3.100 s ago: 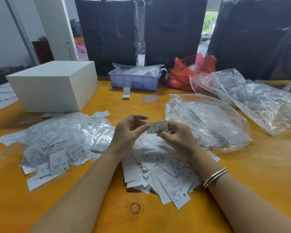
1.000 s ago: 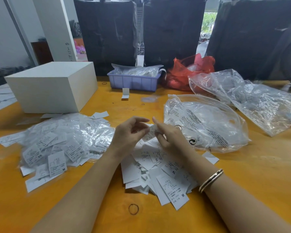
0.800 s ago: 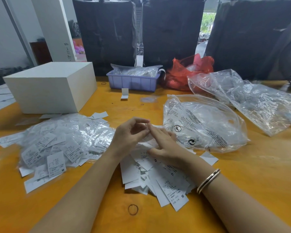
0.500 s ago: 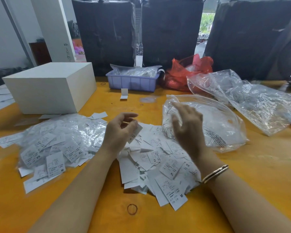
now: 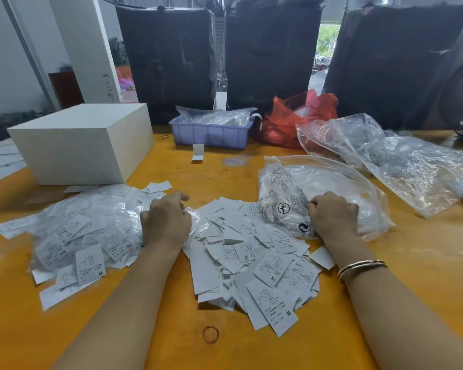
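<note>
**Hands apart, one on each side of the tags**

The left hand [image 5: 166, 227] lies knuckles-up at the right edge of the sleeved heap [image 5: 86, 231], a pile of tags in clear film near the left edge of the bench [image 5: 425, 263]. Its fingers are curled under, and I cannot tell whether they hold anything. The right hand [image 5: 333, 217], well apart from it, has its fingers curled into the film of the printed bag [image 5: 332, 180]. That bag slumps right of centre, its near-left corner touching the loose tags [image 5: 251, 252]. These spread in a white heap between the two forearms, toward the near edge, with size letters (XS, XL, M) showing on several. A bangle [image 5: 361, 267] circles the right wrist. A rubber band [image 5: 210, 335] lies on bare board just nearer than the tags.

The bench is orange-yellow board, smooth, with a dull shine. Toward its far-left corner stands a white box [image 5: 78, 145]. At the middle of the far edge sits a lilac tray [image 5: 209, 134] stuffed with film packets, and beside it a red bag [image 5: 300, 113]. Crumpled clear bags [image 5: 398, 161] lie along the right edge. Behind the far edge stand black wrapped bales [image 5: 171, 62], with a white pillar [image 5: 83, 44] at the left and greenery [image 5: 328, 36] showing through a gap.
</note>
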### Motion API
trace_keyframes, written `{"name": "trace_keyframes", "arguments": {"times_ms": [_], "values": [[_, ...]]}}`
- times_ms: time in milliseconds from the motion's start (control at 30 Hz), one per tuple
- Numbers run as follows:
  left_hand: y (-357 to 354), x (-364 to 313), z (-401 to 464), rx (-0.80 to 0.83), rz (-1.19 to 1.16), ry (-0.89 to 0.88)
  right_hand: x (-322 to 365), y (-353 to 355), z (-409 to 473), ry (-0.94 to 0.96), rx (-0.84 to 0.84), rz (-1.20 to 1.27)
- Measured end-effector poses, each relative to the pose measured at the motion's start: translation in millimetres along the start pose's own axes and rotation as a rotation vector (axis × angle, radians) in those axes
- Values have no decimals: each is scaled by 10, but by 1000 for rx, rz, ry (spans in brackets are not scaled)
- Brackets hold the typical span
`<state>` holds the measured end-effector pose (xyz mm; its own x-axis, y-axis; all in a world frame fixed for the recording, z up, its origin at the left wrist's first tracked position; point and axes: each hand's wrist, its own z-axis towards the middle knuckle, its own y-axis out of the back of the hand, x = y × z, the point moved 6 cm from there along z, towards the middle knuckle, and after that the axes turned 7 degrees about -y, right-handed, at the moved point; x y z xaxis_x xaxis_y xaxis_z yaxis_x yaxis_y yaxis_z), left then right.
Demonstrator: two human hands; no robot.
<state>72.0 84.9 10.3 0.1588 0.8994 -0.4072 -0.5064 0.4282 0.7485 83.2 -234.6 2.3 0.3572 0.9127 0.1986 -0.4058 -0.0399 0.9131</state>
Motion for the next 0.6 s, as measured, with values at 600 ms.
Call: {"name": "trace_keyframes", "arguments": {"times_ms": [600], "values": [[-91, -566, -105, 277, -749, -271, 621, 427, -480, 409, 72, 1090]]}}
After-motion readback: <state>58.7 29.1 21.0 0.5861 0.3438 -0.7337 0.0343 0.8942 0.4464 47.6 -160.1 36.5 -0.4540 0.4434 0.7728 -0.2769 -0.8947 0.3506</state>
